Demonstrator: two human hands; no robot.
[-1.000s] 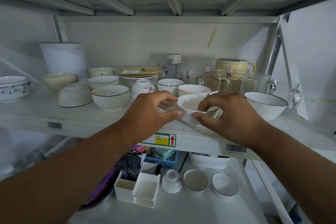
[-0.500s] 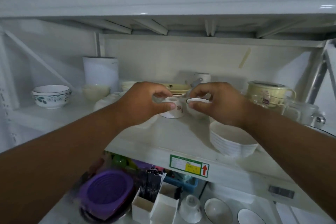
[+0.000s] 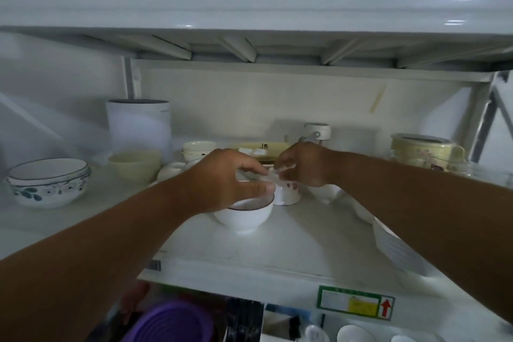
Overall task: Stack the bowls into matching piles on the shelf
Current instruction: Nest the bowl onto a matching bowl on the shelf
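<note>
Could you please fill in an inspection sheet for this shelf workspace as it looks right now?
Surface: white metal shelf, with a green-bordered label on its front edge.
Job's things: dark-rimmed white bowl near the front; small red-patterned bowl upside down just behind it; blue-patterned bowls stacked at far left; cream bowl; ribbed white bowl at right, partly hidden by the arm.
Clutter: tall white canister, floral lidded pot, yellowish tray.
Grippers: left hand over the dark-rimmed bowl; right hand pinching something small and white, blurred.
Cables: nothing seen.
Surroundings: coloured items on the shelf above; purple ribbed item and more bowls below.
</note>
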